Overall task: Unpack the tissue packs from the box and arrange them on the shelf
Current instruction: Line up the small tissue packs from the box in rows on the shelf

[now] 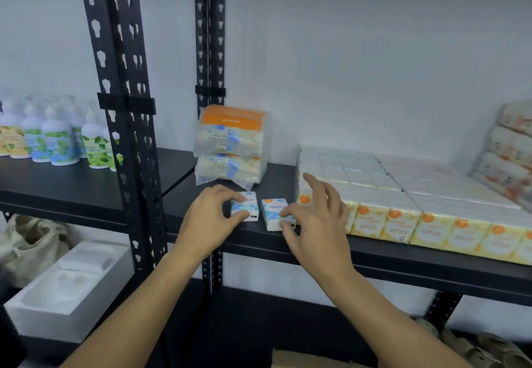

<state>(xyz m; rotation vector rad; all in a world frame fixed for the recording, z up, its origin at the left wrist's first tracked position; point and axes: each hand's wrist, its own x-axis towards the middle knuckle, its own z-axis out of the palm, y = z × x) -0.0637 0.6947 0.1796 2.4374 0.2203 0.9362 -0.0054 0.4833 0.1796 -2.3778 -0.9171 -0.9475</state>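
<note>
Two small tissue packs (260,212) lie flat on the black shelf (374,255), side by side near its front edge, with a narrow gap between them. We see the left hand (207,217) on the left pack (244,207), its fingers curled over the top and the thumb pressed to the near edge, so it pinches that pack. The right hand (313,220) reaches in from the other side: its thumb and one fingertip touch the near right corner of the right pack (275,212), while the other fingers are spread and lifted above the shelf, holding nothing. The two hands are apart, one pack under each.

Just to the right of the right hand, a wide block of yellow tissue packs (403,212) fills the shelf in tight rows, orange dots on their fronts. Beyond the left hand, against the wall, stands a stack of larger wrapped tissue bundles (230,145) with an orange top. Far to the right of both hands more wrapped bundles (506,151) are piled. Well left of the left hand, past the black uprights (121,79), pump bottles (57,140) stand on a neighbouring shelf. Below that, white foam packing (66,290) sits lower down
</note>
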